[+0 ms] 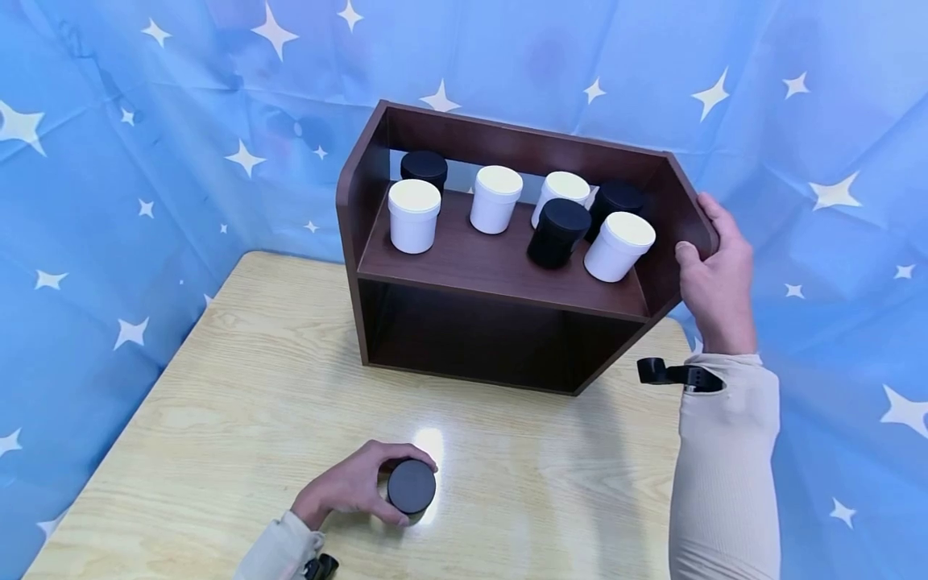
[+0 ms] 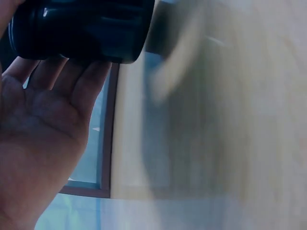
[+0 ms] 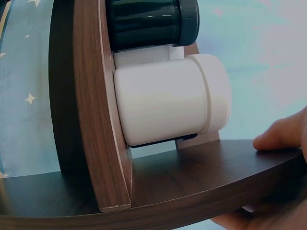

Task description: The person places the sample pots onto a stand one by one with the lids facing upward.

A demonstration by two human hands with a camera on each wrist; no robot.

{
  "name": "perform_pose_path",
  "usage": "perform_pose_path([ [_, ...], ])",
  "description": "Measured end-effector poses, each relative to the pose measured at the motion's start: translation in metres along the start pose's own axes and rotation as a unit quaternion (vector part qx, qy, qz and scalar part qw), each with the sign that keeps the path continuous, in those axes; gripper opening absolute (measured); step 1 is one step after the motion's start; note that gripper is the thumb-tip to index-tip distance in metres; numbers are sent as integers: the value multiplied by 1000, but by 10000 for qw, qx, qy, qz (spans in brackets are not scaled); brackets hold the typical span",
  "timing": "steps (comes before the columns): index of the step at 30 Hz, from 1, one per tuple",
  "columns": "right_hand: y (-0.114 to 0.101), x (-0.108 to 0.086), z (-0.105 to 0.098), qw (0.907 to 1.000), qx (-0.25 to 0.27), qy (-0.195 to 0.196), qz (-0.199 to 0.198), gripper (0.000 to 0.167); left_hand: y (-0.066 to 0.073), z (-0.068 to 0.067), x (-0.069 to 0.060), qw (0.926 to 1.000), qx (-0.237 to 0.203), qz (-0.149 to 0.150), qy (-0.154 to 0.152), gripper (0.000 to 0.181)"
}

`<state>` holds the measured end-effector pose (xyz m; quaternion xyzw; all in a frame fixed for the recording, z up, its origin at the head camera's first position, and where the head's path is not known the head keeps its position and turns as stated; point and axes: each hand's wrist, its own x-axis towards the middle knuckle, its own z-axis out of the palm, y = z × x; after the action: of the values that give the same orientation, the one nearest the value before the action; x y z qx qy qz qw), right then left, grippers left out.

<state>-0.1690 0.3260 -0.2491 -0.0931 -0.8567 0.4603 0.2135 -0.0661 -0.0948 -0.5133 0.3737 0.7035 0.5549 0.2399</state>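
Low in the head view, my left hand [image 1: 351,483] curls its thumb and fingers round a black lidded jar [image 1: 412,486] near the front of the table. The left wrist view shows this jar [image 2: 86,28] lying against the fingers; whether its base touches the table, I cannot tell. My right hand [image 1: 721,278] grips the front edge of the right side panel of a dark brown wooden shelf [image 1: 464,294], thumb on the inner side. Nearest to that hand, on the upper board, is a white lidded jar [image 3: 163,100], with a black jar [image 3: 148,24] beside it.
Several more white and black jars stand on the upper board, among them a white jar [image 1: 414,221] at the left end. The lower compartment [image 1: 471,338] is dark inside. Behind the wooden table [image 1: 239,387] hangs a blue star-patterned cloth [image 1: 188,145].
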Motion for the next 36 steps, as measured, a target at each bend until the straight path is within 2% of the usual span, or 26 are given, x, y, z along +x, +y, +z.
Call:
perform_pose_path([
  [9,0,-2,0,10000,-72,-35,34,62,20,-3,14,9996,251,108,57,65],
  [16,0,-2,0,9999,-42,-34,90,62,36,-17,25,9980,508,306,207,64],
  [20,-1,-2,0,9999,137,-12,90,62,46,-30,34,9954,706,479,433,64],
  [26,-1,-1,0,9997,232,1,96,63,62,-46,45,9922,930,435,701,66],
  [36,0,-3,0,9999,31,-64,96,62,75,-49,57,9861,981,734,1119,65],
])
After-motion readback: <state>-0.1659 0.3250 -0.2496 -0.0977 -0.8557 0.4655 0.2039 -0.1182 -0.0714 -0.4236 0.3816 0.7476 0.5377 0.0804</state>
